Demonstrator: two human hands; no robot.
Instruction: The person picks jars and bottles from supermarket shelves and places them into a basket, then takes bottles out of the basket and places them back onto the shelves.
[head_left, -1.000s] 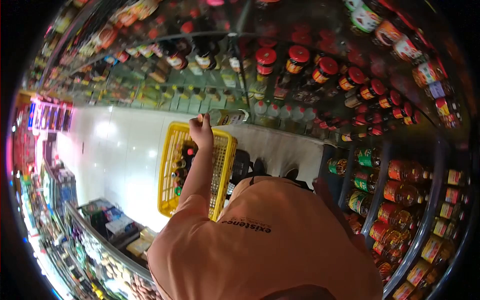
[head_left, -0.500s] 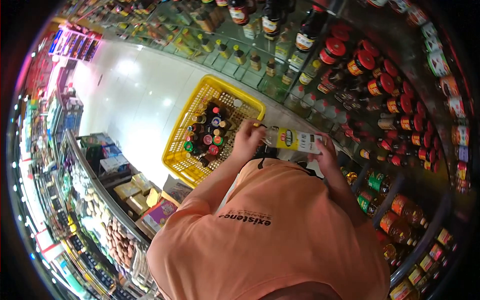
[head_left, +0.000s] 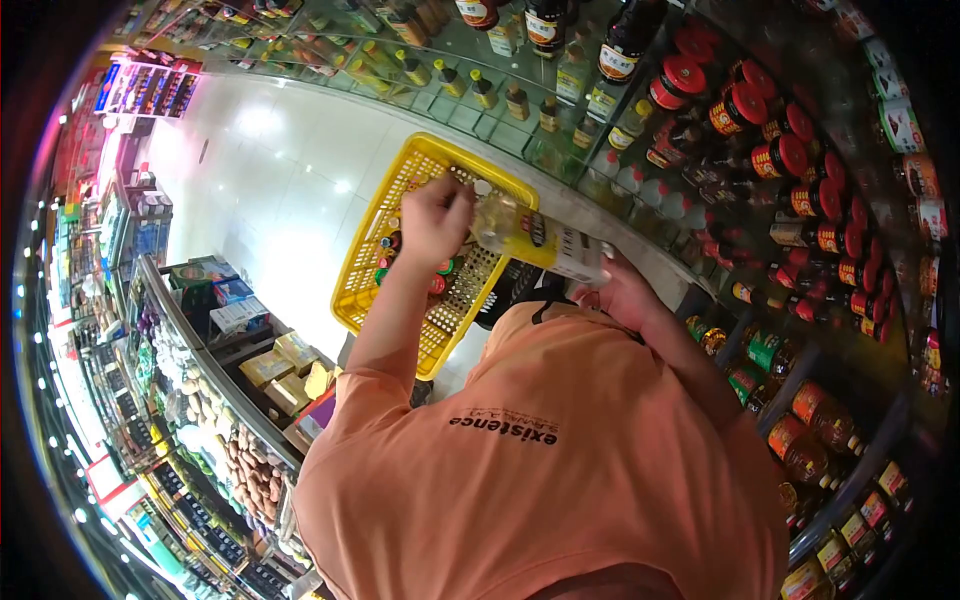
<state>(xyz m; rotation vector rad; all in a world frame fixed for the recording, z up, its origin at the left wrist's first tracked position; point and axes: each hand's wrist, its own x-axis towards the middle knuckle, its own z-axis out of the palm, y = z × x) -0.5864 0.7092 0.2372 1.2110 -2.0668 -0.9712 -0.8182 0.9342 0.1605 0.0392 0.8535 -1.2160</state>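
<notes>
Bottle [head_left: 532, 236] has swung toward the basket [head_left: 455, 318]; shirt [head_left: 540, 490] reads "existence".

Yellow latticed basket [head_left: 458, 315], orange shirt [head_left: 540, 490], black lettering [head_left: 505, 432]
A clear bottle [head_left: 540, 240] shows yellow and white; the jars [head_left: 780, 157] have red lids.
</notes>
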